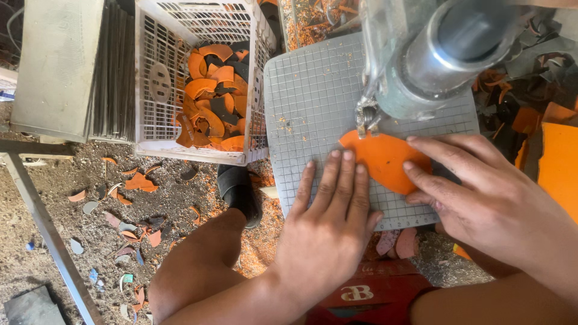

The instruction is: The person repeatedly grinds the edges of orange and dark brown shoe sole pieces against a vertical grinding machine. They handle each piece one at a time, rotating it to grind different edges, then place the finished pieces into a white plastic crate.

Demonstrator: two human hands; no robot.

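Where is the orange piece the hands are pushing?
In the head view, right of centre, the orange piece lies flat on the gridded cutting board, under the machine's metal head, with the left hand and right hand pressing its edges.

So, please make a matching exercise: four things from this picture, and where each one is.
Things:
1. orange sheet piece
2. white crate
3. left hand
4. scattered offcuts

Places:
a. on the ground
b. flat on the gridded cutting mat
c. under the machine head
d. left of the mat, full of cut shapes

Pairs: 1-c, 2-d, 3-b, 4-a
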